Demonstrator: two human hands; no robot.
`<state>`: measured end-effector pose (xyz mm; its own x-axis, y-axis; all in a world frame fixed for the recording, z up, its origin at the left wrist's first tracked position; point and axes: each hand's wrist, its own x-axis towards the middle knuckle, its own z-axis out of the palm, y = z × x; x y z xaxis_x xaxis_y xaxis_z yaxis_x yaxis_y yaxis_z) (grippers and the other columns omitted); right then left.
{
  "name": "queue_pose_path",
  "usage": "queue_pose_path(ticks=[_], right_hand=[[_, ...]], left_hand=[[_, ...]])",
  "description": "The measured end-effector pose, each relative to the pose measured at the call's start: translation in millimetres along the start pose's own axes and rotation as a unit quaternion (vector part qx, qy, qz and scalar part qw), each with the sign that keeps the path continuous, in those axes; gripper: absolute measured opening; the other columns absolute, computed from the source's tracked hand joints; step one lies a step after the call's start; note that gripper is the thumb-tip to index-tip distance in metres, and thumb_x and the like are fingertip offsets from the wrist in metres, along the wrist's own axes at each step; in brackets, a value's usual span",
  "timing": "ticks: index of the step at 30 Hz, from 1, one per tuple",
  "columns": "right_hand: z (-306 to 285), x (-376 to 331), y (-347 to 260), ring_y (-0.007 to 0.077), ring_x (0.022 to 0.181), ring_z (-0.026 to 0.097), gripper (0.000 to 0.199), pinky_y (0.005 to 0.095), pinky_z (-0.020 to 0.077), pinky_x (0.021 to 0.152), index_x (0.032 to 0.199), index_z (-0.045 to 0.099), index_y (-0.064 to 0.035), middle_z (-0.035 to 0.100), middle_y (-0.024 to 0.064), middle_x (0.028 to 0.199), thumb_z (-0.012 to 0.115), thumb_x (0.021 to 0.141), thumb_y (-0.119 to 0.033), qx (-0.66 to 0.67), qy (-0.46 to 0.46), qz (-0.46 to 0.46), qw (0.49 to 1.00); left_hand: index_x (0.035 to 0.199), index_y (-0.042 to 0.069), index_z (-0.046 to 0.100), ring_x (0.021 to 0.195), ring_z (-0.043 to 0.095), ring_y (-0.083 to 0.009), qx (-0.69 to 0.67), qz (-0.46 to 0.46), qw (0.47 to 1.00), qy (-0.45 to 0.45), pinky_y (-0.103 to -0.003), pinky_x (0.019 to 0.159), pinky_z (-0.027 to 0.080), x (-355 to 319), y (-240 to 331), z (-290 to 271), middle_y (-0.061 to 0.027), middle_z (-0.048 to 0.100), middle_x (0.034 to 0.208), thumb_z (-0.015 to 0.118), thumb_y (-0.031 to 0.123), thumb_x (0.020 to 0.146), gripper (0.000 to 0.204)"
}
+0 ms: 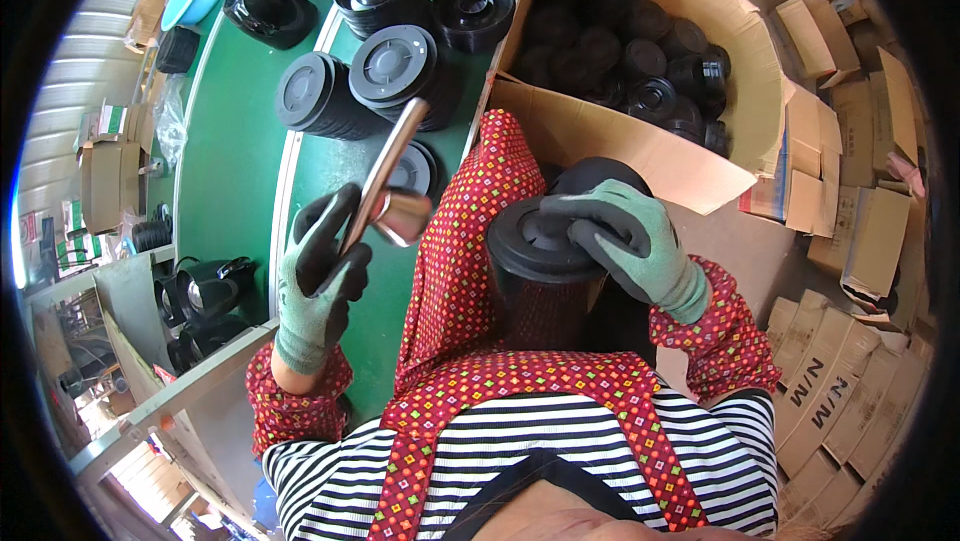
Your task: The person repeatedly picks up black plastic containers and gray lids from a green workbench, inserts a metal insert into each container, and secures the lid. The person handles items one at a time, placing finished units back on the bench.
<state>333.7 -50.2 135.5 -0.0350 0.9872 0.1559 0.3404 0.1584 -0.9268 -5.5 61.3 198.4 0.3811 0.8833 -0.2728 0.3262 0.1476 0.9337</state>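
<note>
My left hand (322,276), in a green glove with dark fingers, is closed around a shiny metal rod (394,156). A rounded, cup-shaped metal part (402,218) sits at the rod's side. The rod tilts up and to the right over the green table. In a matching glove, my right hand (630,241) grips the rim of a black round lid (538,241). The lid rests on a tall dark cylindrical body (545,311) close to my apron; whether that is a container or a stack cannot be told. Another dark rounded piece (600,175) shows behind my right hand.
Stacks of black round lids (395,61) stand on the green table (235,141). To the right is a large open carton (745,71) holding many black parts. Cardboard boxes (830,371) lie beyond it. Black jug-like items (215,286) sit at the left.
</note>
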Motion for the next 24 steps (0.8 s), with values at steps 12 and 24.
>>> queue_pose_path(ticks=[12, 24], right_hand=[[-14, 90, 69, 0.0348, 0.109, 0.067, 0.036, 0.048, 0.0471, 0.105, 0.121, 0.075, -0.0045, 0.073, 0.0152, 0.114, 0.067, 0.099, -0.032, 0.041, -0.066, -0.167, 0.983], [12, 76, 96, 0.0349, 0.117, 0.063, 0.03, 0.0499, 0.0469, 0.106, 0.12, 0.07, 0.0001, 0.068, 0.0175, 0.123, 0.062, 0.103, -0.024, 0.235, -0.167, -0.195, 0.937]], left_hand=[[0.147, -0.006, 0.058, 0.109, 0.072, -0.0295, 0.156, 0.193, 0.931, -0.268, -0.037, 0.088, 0.059, 75, 101, 76, -0.026, 0.056, 0.144, 0.071, 0.025, 0.089, 0.067], [0.128, 0.0, 0.07, 0.111, 0.068, -0.0356, 0.333, 0.401, 0.826, -0.215, -0.048, 0.104, 0.053, 54, 77, 191, -0.0168, 0.07, 0.12, 0.077, 0.022, 0.082, 0.052]])
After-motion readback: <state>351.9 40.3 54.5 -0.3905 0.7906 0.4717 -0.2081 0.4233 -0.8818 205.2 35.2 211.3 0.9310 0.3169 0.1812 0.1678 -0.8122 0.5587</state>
